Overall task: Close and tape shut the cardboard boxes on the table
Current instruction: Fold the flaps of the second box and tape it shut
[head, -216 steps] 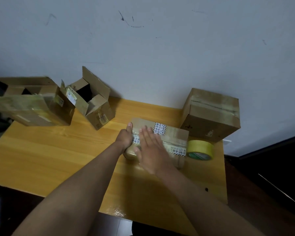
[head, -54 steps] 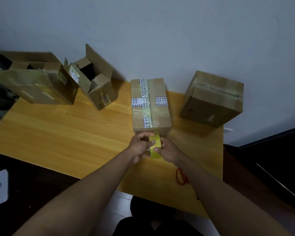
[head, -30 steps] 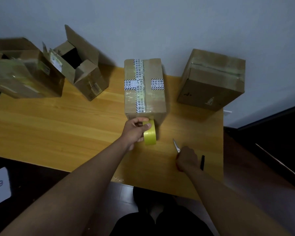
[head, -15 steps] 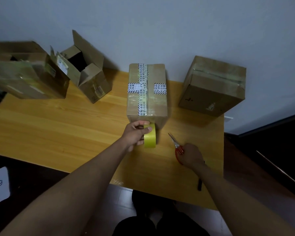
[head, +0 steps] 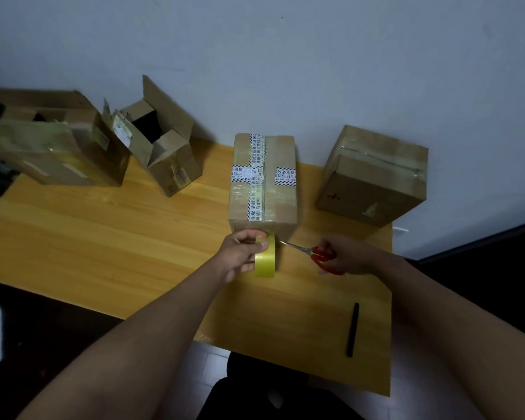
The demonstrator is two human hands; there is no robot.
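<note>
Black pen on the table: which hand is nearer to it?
Right. The right hand, gripping the red-handled scissors, is just above the black pen in the frame; the left hand, holding the yellow tape roll, is farther off to the left.

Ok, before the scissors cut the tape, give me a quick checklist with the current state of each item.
1. Left hand grips tape roll: ok.
2. Right hand holds scissors: ok.
3. Blade tips at the roll beside the middle box: ok.
4. Tape strip between blades: cannot tell.
5. Strip stuck on the box's near face: cannot tell.
6. Left fingers clear of blades: cannot tell, they are close.
</note>
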